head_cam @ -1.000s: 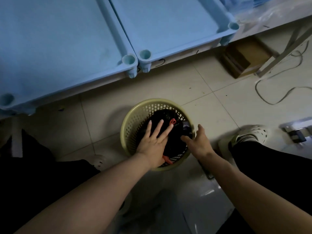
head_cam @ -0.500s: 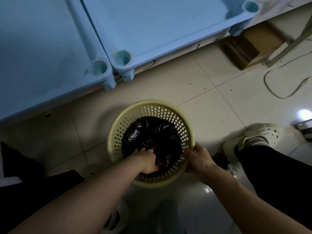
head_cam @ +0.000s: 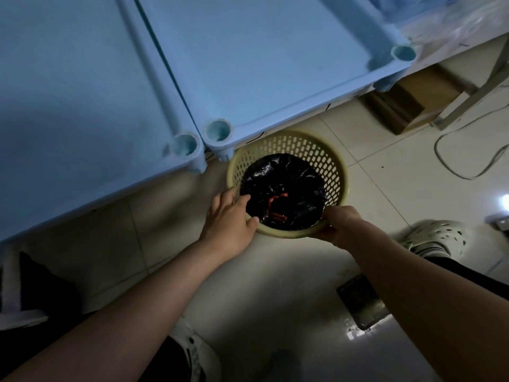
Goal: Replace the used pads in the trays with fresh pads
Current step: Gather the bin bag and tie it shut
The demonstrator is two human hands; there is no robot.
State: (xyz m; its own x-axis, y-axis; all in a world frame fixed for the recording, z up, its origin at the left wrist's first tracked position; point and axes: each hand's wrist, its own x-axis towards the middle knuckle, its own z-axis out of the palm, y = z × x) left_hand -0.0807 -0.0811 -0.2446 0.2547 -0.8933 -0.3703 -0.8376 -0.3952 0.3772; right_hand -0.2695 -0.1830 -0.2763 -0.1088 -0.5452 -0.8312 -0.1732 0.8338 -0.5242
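The left hand and right hand each curl fingers round the rim of the yellow basket, black bag just past the fingertips; the blue trays beyond them look bare, so fresh pads seem yet to go in

Tray on the left and tray on the right are showing smooth, matt blue moulded plastic. Basket is showing perforated pale-yellow plastic with a slight sheen. Bag inside it is reading as thin black plastic film, crinkled and glossy. Floor tiles are reflecting light: smooth, glazed. Box is looking like matt brown cardboard. Shoe is showing matt off-white perforated plastic.
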